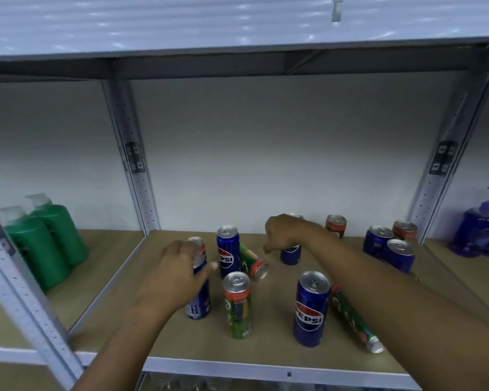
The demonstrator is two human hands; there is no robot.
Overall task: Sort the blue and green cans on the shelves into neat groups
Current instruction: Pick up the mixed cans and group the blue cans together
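Observation:
Blue and green cans stand mixed on the wooden shelf (141, 320). My left hand (181, 273) wraps the top of a blue can (199, 304) at the front left. My right hand (287, 232) grips the top of another blue can (290, 254) further back. Between them stand an upright blue can (228, 253) and an upright green can (237, 304). One green can (253, 261) lies on its side behind them. A big blue can (311, 307) stands in front, with a green can (353, 320) lying beside it under my right forearm.
At the back right stand two blue cans (388, 248) and two green cans (336, 225). Green bottles (48, 241) fill the left bay and purple pump bottles (482, 230) the right. Metal uprights (133, 165) border the bay. An upper shelf (237, 60) hangs overhead.

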